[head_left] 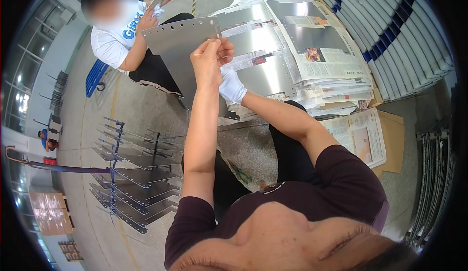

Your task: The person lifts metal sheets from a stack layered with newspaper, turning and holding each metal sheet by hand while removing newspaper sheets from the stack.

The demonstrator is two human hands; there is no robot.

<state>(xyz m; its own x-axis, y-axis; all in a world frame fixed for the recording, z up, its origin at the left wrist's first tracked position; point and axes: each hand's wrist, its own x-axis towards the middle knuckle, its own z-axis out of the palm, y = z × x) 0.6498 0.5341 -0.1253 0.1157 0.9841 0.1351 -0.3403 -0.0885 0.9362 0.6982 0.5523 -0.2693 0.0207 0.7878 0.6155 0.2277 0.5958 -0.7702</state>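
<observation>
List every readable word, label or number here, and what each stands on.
"GiR", ending unclear: the co-worker's white T-shirt.
Newspapers: print too small to read.
Camera wearer's dark shirt: chest lettering too blurred to read.
Held metal plate: no text visible.

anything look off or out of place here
The newspaper stack looks untidy, its sheets jutting out unevenly on the side nearest the wearer. Also, the right hand has a white glove, while the left hand grips the metal plate bare. No spill or clear damage shows.
</observation>
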